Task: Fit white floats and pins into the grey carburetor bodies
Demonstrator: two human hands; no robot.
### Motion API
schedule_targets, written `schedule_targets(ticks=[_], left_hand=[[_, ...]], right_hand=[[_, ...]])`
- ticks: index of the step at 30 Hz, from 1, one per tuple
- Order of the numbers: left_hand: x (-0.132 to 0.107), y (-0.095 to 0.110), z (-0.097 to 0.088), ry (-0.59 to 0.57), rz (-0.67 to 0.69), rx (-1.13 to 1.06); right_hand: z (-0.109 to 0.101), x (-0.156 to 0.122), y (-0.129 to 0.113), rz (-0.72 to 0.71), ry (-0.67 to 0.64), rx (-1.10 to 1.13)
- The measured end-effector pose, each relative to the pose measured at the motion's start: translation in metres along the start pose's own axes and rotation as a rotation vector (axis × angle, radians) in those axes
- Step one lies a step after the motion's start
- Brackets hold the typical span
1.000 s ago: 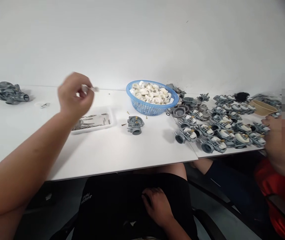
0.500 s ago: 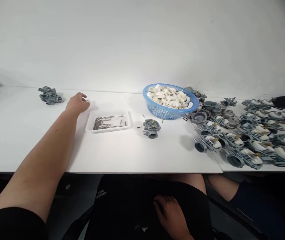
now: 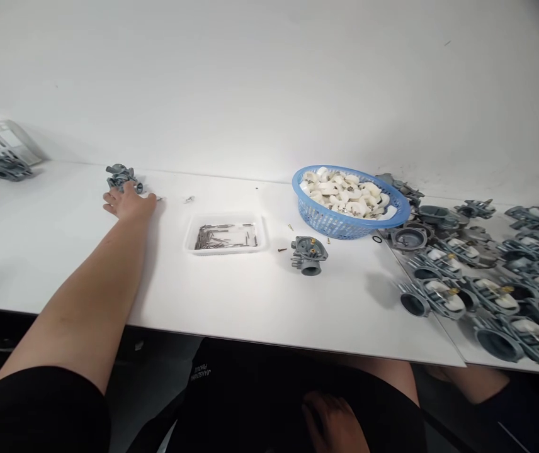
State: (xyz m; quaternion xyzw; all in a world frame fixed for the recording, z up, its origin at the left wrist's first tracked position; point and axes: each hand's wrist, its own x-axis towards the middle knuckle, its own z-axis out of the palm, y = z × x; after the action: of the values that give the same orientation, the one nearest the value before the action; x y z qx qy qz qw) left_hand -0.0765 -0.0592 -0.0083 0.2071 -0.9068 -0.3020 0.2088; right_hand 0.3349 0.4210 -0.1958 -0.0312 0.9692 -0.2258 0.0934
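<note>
My left hand (image 3: 130,202) reaches out with fingers spread, just in front of a grey carburetor (image 3: 121,175) near the wall; whether it touches cannot be told. A small whitish piece (image 3: 189,199) lies to its right. My right hand (image 3: 333,418) rests on my lap, its fingers partly in shadow. Before me on the table stands another carburetor (image 3: 309,256), its open side up with brass parts showing. A few small screws (image 3: 282,250) lie around it. A white tray (image 3: 225,251) of thin metal pins is between the left forearm and this carburetor.
A blue basket (image 3: 340,226) heaped with white floats stands at the back. Many carburetors with floats (image 3: 444,299) crowd the right side. A black ring (image 3: 377,239) lies by the basket. At far left is a white crate (image 3: 9,141). Another person's leg (image 3: 475,382) shows below right.
My left hand has moved left to the far carburetor and its fingers have spread. The view has turned left, showing the white crate. My right hand stays on my lap.
</note>
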Motion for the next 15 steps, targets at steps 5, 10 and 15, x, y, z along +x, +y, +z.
schedule_targets(ticks=[5, 10, 15], left_hand=[[-0.007, 0.007, -0.003, 0.027, 0.018, -0.01], [-0.012, 0.01, -0.004, 0.083, -0.032, 0.045], [-0.007, 0.013, -0.002, 0.031, -0.043, 0.084]], right_hand=[[-0.005, 0.004, -0.007, 0.01, -0.037, -0.006], [-0.002, 0.001, -0.003, -0.001, -0.021, 0.007], [0.0, 0.0, -0.003, 0.005, -0.035, 0.006]])
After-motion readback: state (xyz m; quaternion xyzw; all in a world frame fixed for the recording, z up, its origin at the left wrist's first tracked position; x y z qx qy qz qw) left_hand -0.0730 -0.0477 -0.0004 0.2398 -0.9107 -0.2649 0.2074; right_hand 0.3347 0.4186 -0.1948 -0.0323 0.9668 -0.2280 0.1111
